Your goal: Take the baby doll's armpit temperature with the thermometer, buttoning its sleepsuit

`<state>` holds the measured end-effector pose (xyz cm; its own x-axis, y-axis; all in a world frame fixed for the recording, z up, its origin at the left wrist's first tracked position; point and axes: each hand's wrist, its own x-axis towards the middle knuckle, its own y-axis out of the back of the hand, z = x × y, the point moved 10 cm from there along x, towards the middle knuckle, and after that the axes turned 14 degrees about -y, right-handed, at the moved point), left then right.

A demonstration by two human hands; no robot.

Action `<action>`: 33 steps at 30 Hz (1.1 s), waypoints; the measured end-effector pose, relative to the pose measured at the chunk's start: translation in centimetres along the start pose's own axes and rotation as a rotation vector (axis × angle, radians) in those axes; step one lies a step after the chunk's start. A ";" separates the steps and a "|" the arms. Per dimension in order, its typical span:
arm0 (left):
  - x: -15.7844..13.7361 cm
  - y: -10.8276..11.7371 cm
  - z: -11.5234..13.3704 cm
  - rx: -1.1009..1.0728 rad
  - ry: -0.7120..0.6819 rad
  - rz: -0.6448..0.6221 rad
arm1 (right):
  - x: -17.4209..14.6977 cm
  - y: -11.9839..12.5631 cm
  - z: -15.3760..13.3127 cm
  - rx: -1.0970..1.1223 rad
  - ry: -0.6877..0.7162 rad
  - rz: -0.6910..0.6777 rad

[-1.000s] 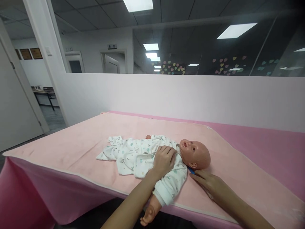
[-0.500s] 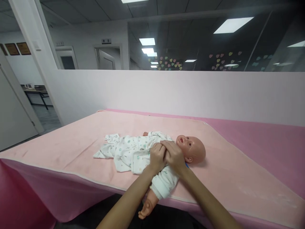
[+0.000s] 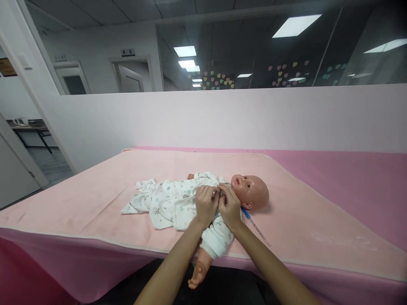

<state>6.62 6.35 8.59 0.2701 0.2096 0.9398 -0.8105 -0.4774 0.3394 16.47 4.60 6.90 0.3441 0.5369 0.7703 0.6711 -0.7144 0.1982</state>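
A baby doll lies on its back, head to the right, in a white printed top and matching trousers. My left hand is closed at the chest, fingers curled onto the top's front. Close beside it, my right hand pinches the cloth just below the doll's chin. The fingertips of both hands nearly meet, and what lies between them is mostly hidden. One doll arm hangs over the table's near edge. By the neck rests a thin clear stick with a blue end, partly behind my right hand.
A peach-coloured blanket covers the table over a pink cloth. The near edge of the table runs under my forearms. A white wall with a window above it stands behind the table.
My view has shifted a little. My hands have opened out slightly at the fingertips over the doll's chest. More of the blue-ended stick shows beside my right wrist.
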 end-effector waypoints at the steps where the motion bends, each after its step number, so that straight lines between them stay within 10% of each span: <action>1: 0.0 0.1 -0.1 -0.002 0.009 0.009 | 0.0 0.0 0.1 -0.002 -0.014 0.010; 33: 0.1 -0.1 -0.2 -0.004 0.039 -0.026 | 0.1 0.7 0.8 0.039 -0.089 0.086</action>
<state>6.65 6.59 8.59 0.2705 0.2554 0.9282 -0.8058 -0.4675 0.3635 17.51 4.56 6.63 0.4572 0.5137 0.7260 0.6609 -0.7425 0.1092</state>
